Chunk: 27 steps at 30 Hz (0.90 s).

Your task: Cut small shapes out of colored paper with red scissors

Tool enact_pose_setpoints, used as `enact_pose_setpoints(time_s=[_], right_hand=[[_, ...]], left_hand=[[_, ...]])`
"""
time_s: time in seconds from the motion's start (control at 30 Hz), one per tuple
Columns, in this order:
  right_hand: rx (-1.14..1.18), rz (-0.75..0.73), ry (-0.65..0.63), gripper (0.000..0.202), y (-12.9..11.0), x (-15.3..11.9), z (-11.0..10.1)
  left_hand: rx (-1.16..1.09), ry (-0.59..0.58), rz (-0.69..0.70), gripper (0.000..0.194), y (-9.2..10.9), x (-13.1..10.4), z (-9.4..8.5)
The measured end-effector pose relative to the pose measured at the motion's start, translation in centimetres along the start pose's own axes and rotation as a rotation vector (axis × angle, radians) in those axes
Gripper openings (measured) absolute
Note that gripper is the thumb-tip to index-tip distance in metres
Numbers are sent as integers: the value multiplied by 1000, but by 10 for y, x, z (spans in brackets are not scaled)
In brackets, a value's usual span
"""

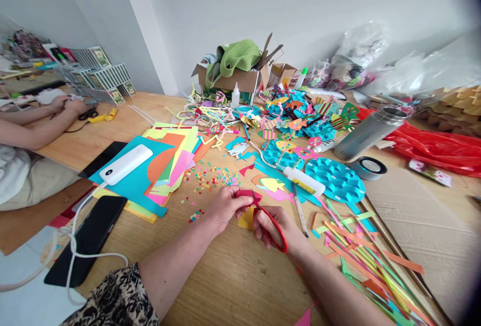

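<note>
The left hand (222,211) pinches a piece of red paper (245,195) between its fingers, low over the middle of the counter (180,281). The right hand (289,226) grasps the red-handled scissors (283,244), fingers wrapped about the loops, with the blades at the red paper; whether they bite into it is hard to tell at this size. A yellow paper piece (246,220) shows just below, between the two hands.

Beyond them lie scattered paper bits (216,178) and a yellow paper fish (272,184), with a white glue bottle (305,181) near it on its side. To the left, a white power bank (130,163) rests on stacked coloured sheets (141,191), near a black phone (88,238). To the right are a round blue piece (334,178) and loose paper strips (379,261).
</note>
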State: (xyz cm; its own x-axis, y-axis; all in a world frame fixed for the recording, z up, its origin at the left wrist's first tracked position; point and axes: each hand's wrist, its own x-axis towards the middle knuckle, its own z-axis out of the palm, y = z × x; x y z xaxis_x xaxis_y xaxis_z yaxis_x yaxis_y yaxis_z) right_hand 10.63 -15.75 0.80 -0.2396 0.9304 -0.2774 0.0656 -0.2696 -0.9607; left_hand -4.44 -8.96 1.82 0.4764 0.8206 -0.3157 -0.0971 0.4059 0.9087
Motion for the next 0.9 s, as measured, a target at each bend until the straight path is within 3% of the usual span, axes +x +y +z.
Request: enact_pose_setpoints(time_s=[0.9], right_hand=[[-25, 6, -5, 64, -1, -1, 0]], left_hand=[[23, -27, 20, 24, -2, 1, -2]])
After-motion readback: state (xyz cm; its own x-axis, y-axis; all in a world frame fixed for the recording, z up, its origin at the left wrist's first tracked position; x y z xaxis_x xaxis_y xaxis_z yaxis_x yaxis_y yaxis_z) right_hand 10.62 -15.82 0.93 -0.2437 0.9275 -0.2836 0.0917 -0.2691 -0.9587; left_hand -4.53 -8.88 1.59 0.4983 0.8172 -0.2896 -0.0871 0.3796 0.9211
